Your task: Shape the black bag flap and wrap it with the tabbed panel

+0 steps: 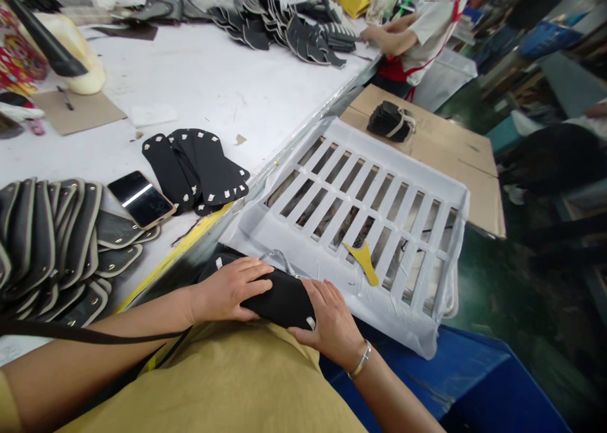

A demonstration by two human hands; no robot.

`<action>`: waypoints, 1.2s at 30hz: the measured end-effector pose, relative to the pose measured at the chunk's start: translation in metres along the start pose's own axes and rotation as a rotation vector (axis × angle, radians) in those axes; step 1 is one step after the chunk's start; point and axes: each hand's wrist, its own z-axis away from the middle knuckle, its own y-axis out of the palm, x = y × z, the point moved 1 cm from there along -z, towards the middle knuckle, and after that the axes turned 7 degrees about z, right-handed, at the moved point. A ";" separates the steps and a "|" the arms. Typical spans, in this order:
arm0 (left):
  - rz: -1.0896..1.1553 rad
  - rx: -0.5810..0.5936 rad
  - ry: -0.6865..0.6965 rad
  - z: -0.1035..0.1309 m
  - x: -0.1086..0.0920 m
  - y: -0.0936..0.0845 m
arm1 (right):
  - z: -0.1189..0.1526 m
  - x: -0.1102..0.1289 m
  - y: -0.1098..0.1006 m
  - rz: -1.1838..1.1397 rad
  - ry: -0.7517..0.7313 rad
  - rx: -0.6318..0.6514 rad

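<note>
A black padded piece (pixel 279 297) with small white tabs lies close to my body at the table's edge. My left hand (pixel 234 287) grips its left part, fingers on top and thumb along the near side. At its right end my right hand (pixel 329 316), with a bracelet at the wrist, holds it between fingers and thumb. A thin clear strip (pixel 279 256) curves up behind the piece. Several similar black pieces with white tabs (pixel 202 161) lie fanned on the white table (pixel 190 79), beside a phone (pixel 142 199).
Right of my hands is a white slatted crate (pixel 332 186) with a yellow tool (pixel 364 262) on it. Beyond are cardboard (pixel 455 148) and a tied black bundle (pixel 391 122). Grey edged pieces (pixel 47 237) pile up at left. A person (pixel 417 35) works at the far edge.
</note>
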 end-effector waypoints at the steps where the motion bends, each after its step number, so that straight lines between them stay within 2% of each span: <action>1: -0.009 0.001 0.002 0.001 0.000 0.000 | 0.002 -0.001 0.001 0.007 -0.007 0.000; 9: -0.057 0.023 0.015 0.008 0.002 0.002 | 0.012 0.004 0.001 0.097 -0.022 -0.017; 14: -0.141 0.013 0.019 0.013 -0.013 0.003 | 0.015 0.017 -0.007 0.223 -0.100 -0.045; 18: -0.195 -0.026 -0.011 0.015 -0.031 0.008 | 0.000 0.031 -0.008 0.248 -0.179 -0.037; 21: -0.209 -0.012 -0.024 0.015 -0.032 0.008 | -0.014 0.042 -0.004 0.248 -0.229 -0.035; 24: -0.193 -0.005 -0.037 0.023 -0.022 0.000 | -0.017 0.042 -0.003 0.269 -0.237 -0.040; 31: -0.268 0.011 -0.145 0.051 0.004 -0.035 | 0.012 0.014 -0.016 0.403 -0.217 -0.075; 34: -0.260 0.011 -0.205 0.057 0.007 -0.042 | 0.012 0.017 -0.018 0.427 -0.206 -0.094; 36: -0.240 -0.021 -0.198 0.061 0.006 -0.042 | 0.007 0.026 -0.017 0.416 -0.198 -0.116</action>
